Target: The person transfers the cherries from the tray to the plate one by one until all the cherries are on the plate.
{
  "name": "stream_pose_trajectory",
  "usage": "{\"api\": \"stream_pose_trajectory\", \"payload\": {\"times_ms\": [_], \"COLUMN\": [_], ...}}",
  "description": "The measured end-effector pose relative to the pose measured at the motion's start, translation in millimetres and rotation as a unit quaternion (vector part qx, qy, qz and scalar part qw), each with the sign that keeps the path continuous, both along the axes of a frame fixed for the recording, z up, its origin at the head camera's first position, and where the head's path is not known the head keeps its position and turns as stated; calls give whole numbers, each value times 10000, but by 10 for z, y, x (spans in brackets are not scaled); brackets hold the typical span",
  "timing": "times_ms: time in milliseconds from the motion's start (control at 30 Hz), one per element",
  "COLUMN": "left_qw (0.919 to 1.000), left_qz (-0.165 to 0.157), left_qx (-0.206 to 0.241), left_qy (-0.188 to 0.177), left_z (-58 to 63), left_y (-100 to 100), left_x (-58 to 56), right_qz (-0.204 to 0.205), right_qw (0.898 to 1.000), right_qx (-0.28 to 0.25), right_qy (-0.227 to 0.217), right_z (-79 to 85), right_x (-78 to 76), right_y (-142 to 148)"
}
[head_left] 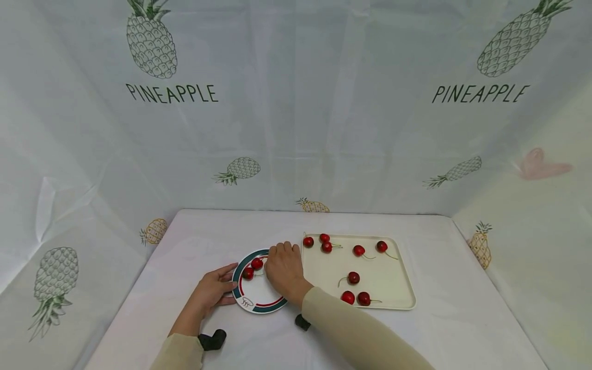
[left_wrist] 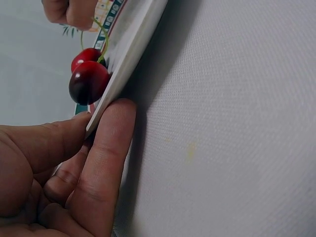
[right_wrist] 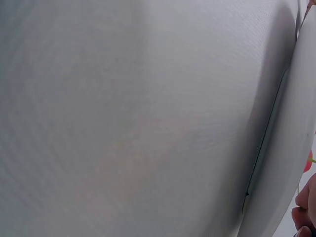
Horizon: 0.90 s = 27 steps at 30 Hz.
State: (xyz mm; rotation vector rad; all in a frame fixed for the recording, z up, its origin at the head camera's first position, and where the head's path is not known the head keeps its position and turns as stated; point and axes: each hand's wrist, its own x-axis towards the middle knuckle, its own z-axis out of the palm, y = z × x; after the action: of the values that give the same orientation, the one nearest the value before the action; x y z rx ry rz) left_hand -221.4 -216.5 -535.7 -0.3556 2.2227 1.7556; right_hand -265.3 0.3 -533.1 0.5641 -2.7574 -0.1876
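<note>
My left hand [head_left: 211, 291] grips the left rim of a round white plate [head_left: 272, 288] with a dark green and red border. In the left wrist view the thumb is above the rim and the fingers are beneath it. Two red cherries lie on the plate, a nearer cherry [left_wrist: 90, 83] and a farther cherry [head_left: 257, 263] beside it. Over the plate's right side, my right hand [head_left: 284, 270] has its fingers curled. A thin green stem [left_wrist: 82, 39] runs up to its fingertips, which seem to pinch it. The right wrist view shows those fingers [right_wrist: 307, 205] only partly.
A cream rectangular tray [head_left: 384, 285] stands right of the plate, with several stemmed cherries spread on it, one cherry [head_left: 353, 278] near its middle. My right forearm crosses the tray's near left corner. White cloth [head_left: 222, 226] covers the table, and a pineapple-printed curtain [head_left: 296, 128] hangs behind.
</note>
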Motion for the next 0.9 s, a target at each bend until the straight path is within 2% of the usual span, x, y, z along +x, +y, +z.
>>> {"api": "stream_pose_trajectory", "payload": {"times_ms": [267,567,733,900], "left_qw": [10000,10000,9999,10000], "left_qz": [-1,43,79,67], "left_qx": [-49,-26,-78,-35], "left_qy": [19,12,40,39], "left_z": [-22,-20,-35,-53], "left_y": [1,-4,-8,-2], "left_x": [-6,-6,-12,-21], "right_qz": [-41,124,349,646], "right_qw": [10000,9996,9989,9969], "right_qx": [13,115,139,9], "right_qy": [-39,226,292,450], "right_z": [26,212,343,422], "right_x": [37,103,143,157], "right_y": [45,227,418,732]}}
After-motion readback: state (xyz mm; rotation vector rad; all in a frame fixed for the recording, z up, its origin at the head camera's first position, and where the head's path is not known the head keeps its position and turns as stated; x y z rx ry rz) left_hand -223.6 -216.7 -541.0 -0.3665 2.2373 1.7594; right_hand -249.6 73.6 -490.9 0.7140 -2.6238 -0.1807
